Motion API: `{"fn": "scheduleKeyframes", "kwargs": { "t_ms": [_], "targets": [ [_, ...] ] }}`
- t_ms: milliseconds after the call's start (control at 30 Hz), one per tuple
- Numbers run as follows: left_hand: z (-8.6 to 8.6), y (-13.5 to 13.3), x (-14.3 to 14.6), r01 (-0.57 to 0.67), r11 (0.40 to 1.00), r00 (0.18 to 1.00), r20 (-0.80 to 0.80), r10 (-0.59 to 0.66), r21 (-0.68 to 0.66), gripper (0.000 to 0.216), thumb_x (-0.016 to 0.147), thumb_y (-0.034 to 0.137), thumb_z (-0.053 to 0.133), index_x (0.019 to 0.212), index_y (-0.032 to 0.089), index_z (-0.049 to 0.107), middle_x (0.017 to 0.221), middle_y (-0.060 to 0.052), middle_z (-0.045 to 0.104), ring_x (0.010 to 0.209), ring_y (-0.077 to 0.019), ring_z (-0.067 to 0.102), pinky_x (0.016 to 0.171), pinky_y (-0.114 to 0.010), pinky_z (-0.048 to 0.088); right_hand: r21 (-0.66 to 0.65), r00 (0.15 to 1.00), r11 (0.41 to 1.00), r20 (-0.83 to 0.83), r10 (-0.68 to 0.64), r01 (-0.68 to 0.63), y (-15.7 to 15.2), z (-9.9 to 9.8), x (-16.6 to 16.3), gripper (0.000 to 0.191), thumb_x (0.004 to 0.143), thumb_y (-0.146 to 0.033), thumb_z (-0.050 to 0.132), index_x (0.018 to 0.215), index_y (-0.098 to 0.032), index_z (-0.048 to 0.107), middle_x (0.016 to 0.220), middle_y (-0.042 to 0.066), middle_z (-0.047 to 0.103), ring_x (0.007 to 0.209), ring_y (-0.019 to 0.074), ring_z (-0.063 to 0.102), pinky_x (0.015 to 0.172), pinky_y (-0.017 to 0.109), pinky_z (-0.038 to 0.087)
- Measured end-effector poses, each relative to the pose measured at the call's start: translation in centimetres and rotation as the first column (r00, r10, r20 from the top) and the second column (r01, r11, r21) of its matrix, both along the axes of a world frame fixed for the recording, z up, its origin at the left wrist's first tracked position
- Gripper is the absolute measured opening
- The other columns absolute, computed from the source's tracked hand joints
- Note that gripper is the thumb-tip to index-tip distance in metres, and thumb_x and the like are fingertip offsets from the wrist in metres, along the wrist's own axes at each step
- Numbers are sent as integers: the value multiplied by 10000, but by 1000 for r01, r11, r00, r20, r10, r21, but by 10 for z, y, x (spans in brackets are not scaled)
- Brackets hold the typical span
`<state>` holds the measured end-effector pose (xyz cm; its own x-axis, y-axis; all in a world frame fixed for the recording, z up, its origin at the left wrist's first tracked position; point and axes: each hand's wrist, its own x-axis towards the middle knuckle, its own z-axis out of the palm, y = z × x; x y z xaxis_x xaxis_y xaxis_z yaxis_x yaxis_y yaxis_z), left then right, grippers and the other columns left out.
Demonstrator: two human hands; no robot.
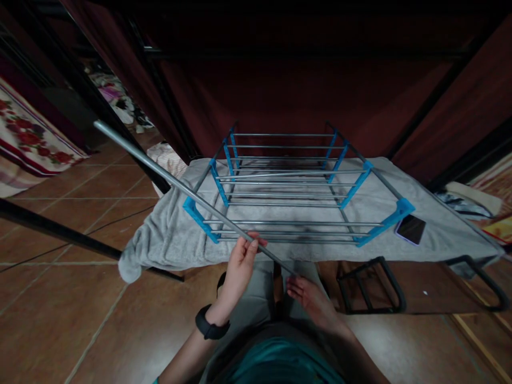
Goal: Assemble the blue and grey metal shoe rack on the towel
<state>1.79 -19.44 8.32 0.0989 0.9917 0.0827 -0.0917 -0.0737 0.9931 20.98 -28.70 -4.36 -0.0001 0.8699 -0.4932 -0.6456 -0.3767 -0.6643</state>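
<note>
A long grey metal tube (172, 178) slants across my view, its far end up at the left and its near end low by my lap. My left hand (242, 257) pinches it partway along, thumb on top. Around the near end curl the fingers of my right hand (306, 293); that tip is hidden by them. Just beyond my hands stands a rack of metal bars (292, 224) joined by blue plastic brackets (386, 223). The tube passes in front of the rack's left front corner.
Under the rack lies a grey blanket (160, 234) over a low surface. A phone (411, 229) rests on it at the right. A black metal frame (372, 288) stands below on the right. Dark posts (60, 229) and a floral cloth (32, 136) are at the left.
</note>
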Motion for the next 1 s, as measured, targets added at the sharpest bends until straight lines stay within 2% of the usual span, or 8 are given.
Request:
{"fn": "scheduleKeyframes", "kwargs": {
  "t_ms": [133, 233, 367, 467, 567, 667, 767, 1000],
  "targets": [
    [7, -5, 1, 11, 996, 997, -76, -4, 89, 308, 954, 460, 544, 1120, 203, 586, 850, -34, 662, 860, -182, 641, 837, -324, 493, -1, 984, 985, 52, 170, -171, -4, 4, -9, 366, 762, -459, 763, 970, -163, 712, 1017, 137, 744, 908, 241, 716, 849, 389, 545],
    [15, -3, -6, 5, 985, 985, -170, 25, 171, 268, 966, 427, 523, 1115, 214, 587, 816, -15, 635, 808, -169, 620, 798, -294, 473, 1, 981, 986, 103, 166, -167, -2, 8, -6, 398, 750, -462, 784, 1029, -191, 698, 959, 111, 751, 842, 233, 719, 770, 362, 549],
    [10, 2, -16, 64, 972, 945, -326, 14, 227, 211, 965, 369, 515, 1059, 219, 628, 859, -26, 649, 815, -170, 603, 766, -274, 456, 22, 989, 998, 139, 50, -53, 10, 22, 5, 405, 699, -421, 831, 1004, -185, 708, 925, 101, 754, 799, 211, 710, 751, 339, 552],
    [-5, 3, -19, 119, 969, 910, -413, -20, 215, 173, 950, 334, 531, 987, 216, 652, 849, -30, 668, 802, -179, 607, 755, -278, 457, 57, 984, 997, 167, -65, 56, 20, 40, 14, 374, 672, -386, 847, 965, -191, 718, 917, 88, 755, 813, 212, 709, 769, 350, 562],
    [-19, 4, -20, 119, 971, 892, -452, -12, 207, 145, 916, 298, 576, 992, 222, 673, 921, -54, 702, 855, -208, 638, 810, -307, 474, 121, 964, 981, 203, -174, 151, 27, 59, 25, 348, 680, -360, 840, 971, -209, 725, 950, 77, 758, 850, 209, 708, 782, 347, 568],
    [-28, 4, -23, 124, 969, 878, -480, -6, 215, 168, 888, 290, 614, 1024, 246, 701, 995, -72, 720, 951, -250, 655, 875, -343, 479, 177, 936, 956, 222, -271, 235, 29, 76, 35, 354, 687, -337, 830, 1005, -225, 721, 1003, 72, 757, 900, 209, 707, 787, 340, 575],
    [-35, 6, -29, 155, 966, 842, -540, -18, 209, 165, 883, 293, 621, 1008, 265, 726, 991, -74, 726, 964, -270, 655, 894, -365, 476, 230, 902, 917, 216, -374, 325, 29, 87, 45, 393, 676, -318, 833, 1041, -248, 705, 1030, 60, 755, 953, 208, 705, 820, 342, 573],
    [-53, 10, -44, 178, 974, 801, -595, -60, 142, 154, 849, 288, 665, 967, 288, 764, 945, -78, 720, 912, -285, 636, 905, -376, 457, 292, 842, 833, 135, -523, 470, 31, 96, 68, 327, 685, -316, 826, 957, -266, 653, 923, -1, 739, 951, 187, 711, 913, 381, 562]
  ]
}}
